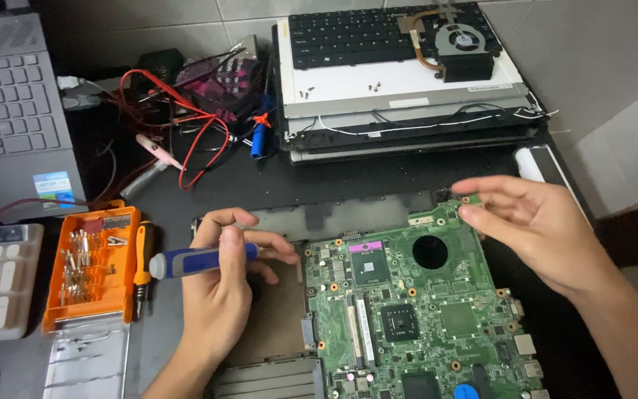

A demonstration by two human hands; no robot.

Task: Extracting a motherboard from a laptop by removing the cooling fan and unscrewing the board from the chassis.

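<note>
Far left on the desk (275, 185): orange bit case (90, 266) lies open. Left hand (219, 288), grip closed round a blue-grey screwdriver (197, 260), tip toward the green motherboard (415, 303). Board looks freed, lying loose on the laptop base (275, 318). Right hand (537, 222) pinches the board's far-right corner w/ fingertips. Far side: stacked panels, keyboard (356, 33), fan (459, 44) already out. Reckon strip-down's mostly done; board lift-out left.

Left hand (219, 284) grips blue screwdriver (199, 260); right hand (533, 222) pinches green motherboard (415, 310) corner

A dark worktable (378, 181) stands against pale grey tiled walls (592, 66), evenly lit.
</note>
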